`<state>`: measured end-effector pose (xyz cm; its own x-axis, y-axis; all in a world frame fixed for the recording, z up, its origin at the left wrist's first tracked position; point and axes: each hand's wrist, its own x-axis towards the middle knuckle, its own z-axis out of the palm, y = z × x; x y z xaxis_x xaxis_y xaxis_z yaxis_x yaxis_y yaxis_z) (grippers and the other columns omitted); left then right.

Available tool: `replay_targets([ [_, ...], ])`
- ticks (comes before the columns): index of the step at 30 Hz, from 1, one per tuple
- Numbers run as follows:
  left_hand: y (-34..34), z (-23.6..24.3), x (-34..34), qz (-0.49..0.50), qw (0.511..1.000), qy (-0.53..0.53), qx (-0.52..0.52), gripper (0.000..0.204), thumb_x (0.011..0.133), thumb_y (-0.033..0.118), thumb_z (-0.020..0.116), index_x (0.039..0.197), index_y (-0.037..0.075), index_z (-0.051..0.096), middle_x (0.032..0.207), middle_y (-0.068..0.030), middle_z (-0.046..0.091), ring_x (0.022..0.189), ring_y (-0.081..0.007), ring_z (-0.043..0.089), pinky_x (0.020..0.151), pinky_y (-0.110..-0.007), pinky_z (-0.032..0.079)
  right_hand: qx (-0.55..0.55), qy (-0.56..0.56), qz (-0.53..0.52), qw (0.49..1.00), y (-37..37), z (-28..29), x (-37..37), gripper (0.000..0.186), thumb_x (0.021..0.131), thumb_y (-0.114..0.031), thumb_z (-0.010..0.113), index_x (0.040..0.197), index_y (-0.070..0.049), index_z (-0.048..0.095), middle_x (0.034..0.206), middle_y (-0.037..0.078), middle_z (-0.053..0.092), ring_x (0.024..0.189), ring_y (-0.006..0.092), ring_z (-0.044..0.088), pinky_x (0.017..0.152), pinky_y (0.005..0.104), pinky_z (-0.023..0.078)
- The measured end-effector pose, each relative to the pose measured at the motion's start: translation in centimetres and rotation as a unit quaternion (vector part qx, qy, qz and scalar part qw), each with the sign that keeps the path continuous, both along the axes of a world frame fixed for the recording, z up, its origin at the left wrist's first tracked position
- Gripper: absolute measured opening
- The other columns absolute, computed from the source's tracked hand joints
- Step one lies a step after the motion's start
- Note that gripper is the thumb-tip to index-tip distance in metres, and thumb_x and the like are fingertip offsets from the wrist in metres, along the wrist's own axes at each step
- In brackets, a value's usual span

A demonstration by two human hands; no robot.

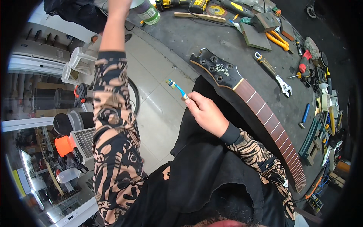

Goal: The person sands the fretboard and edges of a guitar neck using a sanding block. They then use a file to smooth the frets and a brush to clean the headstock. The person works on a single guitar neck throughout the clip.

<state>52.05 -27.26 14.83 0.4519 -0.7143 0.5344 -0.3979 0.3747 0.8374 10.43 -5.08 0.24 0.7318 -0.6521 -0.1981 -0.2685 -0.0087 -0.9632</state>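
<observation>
My right hand [207,113] is closed on the handle of a blue toothbrush [179,89], bristles up and to the left, in front of my black apron. Beside it, along the bench edge, lies a guitar neck [268,119] with a reddish-brown fretboard. Its black headstock [216,69] has a pale inlay and several peg holes. My left arm reaches far forward, and my left hand [118,6] is cut off by the top edge, so its fingers are hidden. A clear bottle with green liquid [150,16] stands just right of it.
On the dark workbench [177,38] lie an adjustable wrench [274,73], orange-handled pliers [278,41], a sanding block [255,37], a wooden strip [199,16] and a yellow-black power tool [189,5]. White stools [81,60] and an orange container [63,146] are left on the tiled floor.
</observation>
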Motion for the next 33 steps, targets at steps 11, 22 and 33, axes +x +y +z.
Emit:
replay_targets([
  [11, -5.9, -4.2, 2.3, 0.122, 0.964, -0.169, -0.163, 0.050, 0.106, 0.036, 0.088, 0.141, 0.001, 0.075, 0.126, -0.0140, 0.081, 0.114, -0.0247, 0.076, 0.100, -0.038, 0.059, -0.315, 0.053, -0.006, 0.947, -0.5, 1.2, 1.5, 0.030, 0.107, -0.008, 0.069, 0.137, -0.002, 0.070, 0.113, 0.020, 0.071, 0.103, 0.0441, 0.074, 0.089, 0.0531, 0.061],
  [22, -0.5, -8.1, -0.8, -0.058, 0.994, -0.085, 0.035, 0.112, 0.101, 0.037, 0.093, 0.177, -0.007, 0.024, 0.160, -0.0231, 0.061, 0.145, -0.0315, 0.062, 0.120, -0.041, 0.053, -0.231, 0.001, -0.054, 0.971, -2.5, -2.7, 3.1, 0.039, 0.107, 0.005, 0.059, 0.145, 0.006, 0.066, 0.125, 0.024, 0.065, 0.117, 0.0455, 0.069, 0.103, 0.0499, 0.057],
  [33, 2.8, -13.4, -2.4, 0.104, 0.971, -0.192, 0.099, 0.107, 0.089, 0.028, 0.097, 0.171, -0.005, 0.038, 0.159, -0.0317, 0.062, 0.148, -0.0418, 0.064, 0.122, -0.047, 0.052, -0.205, -0.023, -0.072, 0.976, -2.4, -4.1, 3.5, 0.033, 0.108, 0.003, 0.059, 0.140, 0.003, 0.065, 0.129, 0.023, 0.065, 0.123, 0.0444, 0.067, 0.108, 0.0484, 0.055],
])
